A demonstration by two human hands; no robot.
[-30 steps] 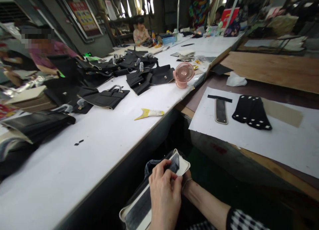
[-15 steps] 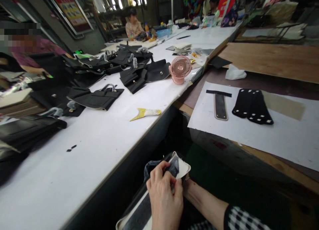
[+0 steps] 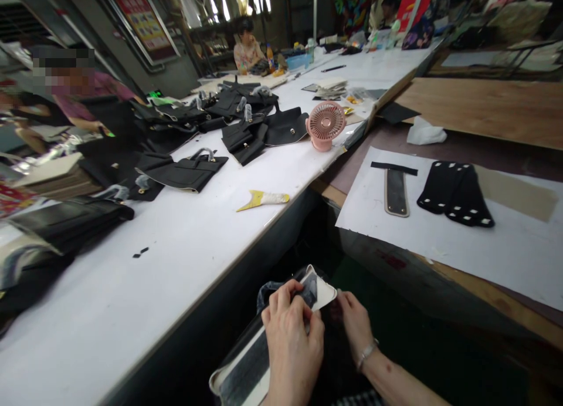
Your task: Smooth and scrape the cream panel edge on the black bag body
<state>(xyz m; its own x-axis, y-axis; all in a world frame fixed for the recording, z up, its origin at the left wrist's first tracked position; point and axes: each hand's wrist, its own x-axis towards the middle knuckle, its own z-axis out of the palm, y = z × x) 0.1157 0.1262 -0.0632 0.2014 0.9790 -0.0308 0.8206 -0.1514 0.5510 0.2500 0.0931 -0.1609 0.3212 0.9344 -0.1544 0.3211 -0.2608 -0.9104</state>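
Over my lap, beside the table edge, a black bag [image 3: 246, 371] lies at a slant, its pale-edged long side facing up. My left hand [image 3: 292, 338] rests on that side with bent fingers, gripping near its far end. At the bag's pale far corner, my right hand [image 3: 355, 324] has thumb and fingers pinched together on the edge; the fingertips are partly hidden. A film-wrapped handle [image 3: 265, 293] shows to the left of my left hand. The bag's lower body is lost in shadow.
On the white table [image 3: 189, 277] are a yellow forked tool [image 3: 263, 199], a pink fan [image 3: 325, 125] and several black bags [image 3: 189, 172]. The right-hand bench carries black strap pieces [image 3: 455, 193] on white paper [image 3: 365, 209]. A co-worker [image 3: 99, 92] is at the far left.
My right hand has come out from behind the bag to its far corner, so its fingers and bracelet now show. My left hand stays on the bag. The view has shifted slightly left.
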